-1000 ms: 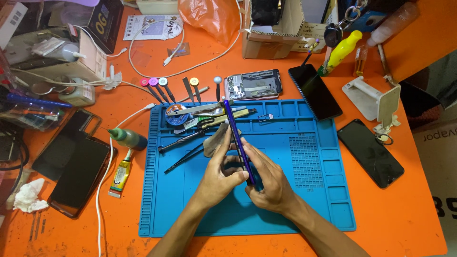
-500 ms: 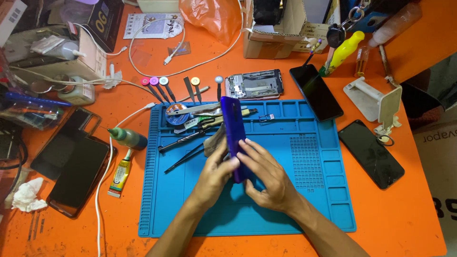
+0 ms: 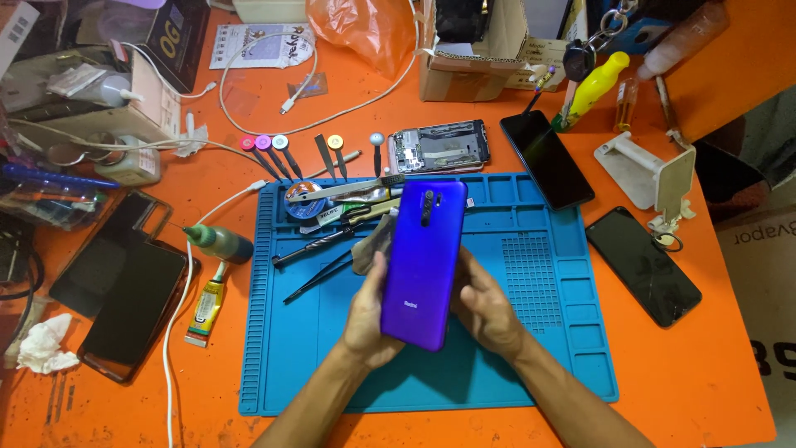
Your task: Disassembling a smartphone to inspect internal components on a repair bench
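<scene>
**Purple phone held between both hands**

We hold the purple phone [image 3: 424, 264] back up over the blue mat [image 3: 547, 365]. Our left hand [image 3: 371, 319] grips its left edge, our right hand [image 3: 483, 309] cups the right edge. Its screen side is hidden. Beyond lie tweezers [image 3: 319, 244], partly covered, and an opened phone frame [image 3: 439, 147] on the orange table [image 3: 713, 373].

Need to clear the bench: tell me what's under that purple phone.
Both hands, left hand and right hand, hold the purple phone back-up above the blue work mat. Tweezers and a grey cloth poke out beside it; whatever lies directly beneath is covered.
</scene>
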